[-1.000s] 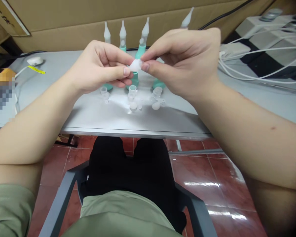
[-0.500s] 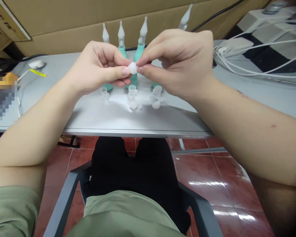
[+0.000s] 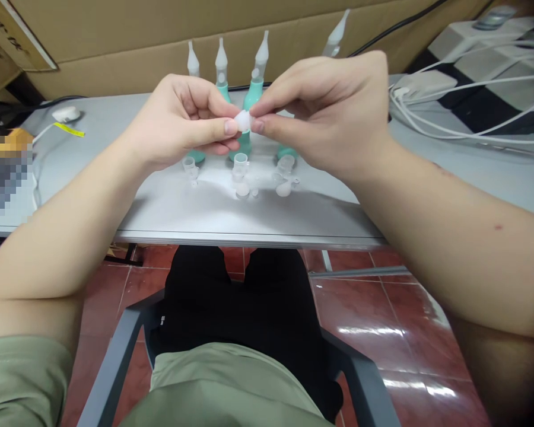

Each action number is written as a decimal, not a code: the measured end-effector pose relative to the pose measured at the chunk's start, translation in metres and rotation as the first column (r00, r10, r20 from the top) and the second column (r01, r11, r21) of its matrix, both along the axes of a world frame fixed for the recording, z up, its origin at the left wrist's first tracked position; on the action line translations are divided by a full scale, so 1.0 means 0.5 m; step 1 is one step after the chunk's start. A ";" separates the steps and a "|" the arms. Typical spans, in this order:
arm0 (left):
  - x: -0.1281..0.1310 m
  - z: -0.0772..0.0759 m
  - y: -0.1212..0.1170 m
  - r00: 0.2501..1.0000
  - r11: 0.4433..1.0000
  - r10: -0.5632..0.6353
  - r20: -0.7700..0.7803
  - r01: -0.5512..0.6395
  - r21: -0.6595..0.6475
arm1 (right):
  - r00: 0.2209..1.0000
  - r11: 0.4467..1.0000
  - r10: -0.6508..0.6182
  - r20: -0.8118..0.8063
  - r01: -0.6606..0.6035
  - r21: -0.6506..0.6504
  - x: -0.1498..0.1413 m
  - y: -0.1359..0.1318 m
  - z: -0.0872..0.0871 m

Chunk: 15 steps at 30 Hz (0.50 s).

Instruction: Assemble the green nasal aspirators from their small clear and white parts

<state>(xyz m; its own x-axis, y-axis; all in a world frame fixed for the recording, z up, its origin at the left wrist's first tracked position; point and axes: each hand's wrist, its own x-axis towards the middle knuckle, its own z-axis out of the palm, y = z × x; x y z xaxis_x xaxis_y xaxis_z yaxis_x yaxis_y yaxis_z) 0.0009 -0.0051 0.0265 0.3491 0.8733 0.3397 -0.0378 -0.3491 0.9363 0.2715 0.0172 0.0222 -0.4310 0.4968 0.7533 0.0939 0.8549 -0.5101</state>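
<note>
Left hand (image 3: 178,124) and right hand (image 3: 333,112) both pinch one small translucent piece (image 3: 243,121) above table (image 3: 182,216). Apparently done: white tips (image 3: 261,54) on clear collars, 10 to 2 o'clock of it; two visibly top teal bodies (image 3: 253,95). Apparently left: clear cup-shaped parts (image 3: 240,169), pale discs (image 3: 242,190), loose at 4 to 8 o'clock. Total progress indeterminable.

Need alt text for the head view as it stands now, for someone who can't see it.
Left hand and right hand pinch a small white piece between them above a grey table. Behind stand green bottles with white tips; clear parts lie nearer the edge.
</note>
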 end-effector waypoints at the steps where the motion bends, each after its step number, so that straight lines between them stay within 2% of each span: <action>1: -0.002 -0.003 0.003 1.000 1.000 -0.003 0.000 0.003 0.016 | 0.999 0.999 0.028 -0.026 -0.029 -0.029 -0.002 0.003 0.000; 6: -0.011 0.002 0.003 0.996 0.996 -0.089 -0.015 0.089 -0.007 | 0.999 0.996 0.034 0.003 -0.033 -0.080 -0.006 0.018 -0.002; 11: -0.003 0.032 -0.028 0.991 0.991 0.012 -0.134 -0.029 -0.128 | 0.991 0.992 0.118 -0.055 -0.120 -0.029 0.004 0.028 -0.018; 15: 0.000 0.029 -0.030 0.993 0.993 0.033 -0.113 -0.045 -0.105 | 0.981 0.978 0.156 -0.113 -0.169 -0.123 0.000 0.027 -0.019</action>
